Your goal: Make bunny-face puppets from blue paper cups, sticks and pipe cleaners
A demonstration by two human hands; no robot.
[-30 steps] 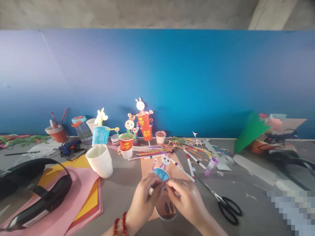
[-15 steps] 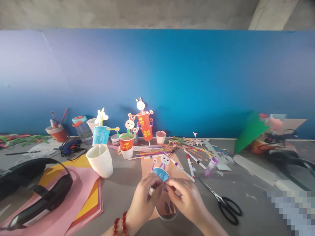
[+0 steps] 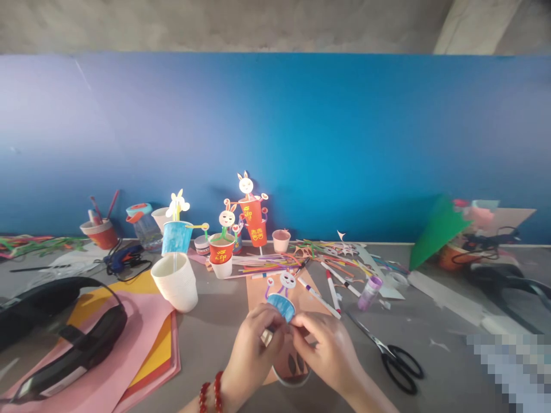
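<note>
A blue-coloured paper cup (image 3: 282, 304) is tilted in front of me, with a white paper rabbit head (image 3: 288, 279) and a purple stem arm with a round paper hand (image 3: 270, 282) at its far side. My left hand (image 3: 263, 332) is closed at the cup's near left edge. Opposite, my right hand (image 3: 316, 338) pinches with thumb and forefinger. The fingertips of both hands almost meet just below the blue part; any small piece between them is hidden. Under the hands shows a brownish cup (image 3: 286, 367) with dark leaf shapes, its pale rim toward me.
Black-handled scissors (image 3: 400, 367), a purple glue stick (image 3: 370, 292) and markers (image 3: 330, 291) lie to the right. Stacked white cups (image 3: 175, 284), coloured paper (image 3: 150, 338) and black headphones (image 3: 73, 338) are left. Rabbit cup figures (image 3: 253, 223) and coloured stems (image 3: 267, 261) sit at the back.
The blue cup and rabbit head have shifted very slightly left and tilted a little. Both hands keep nearly the same place, fingertips still close together.
</note>
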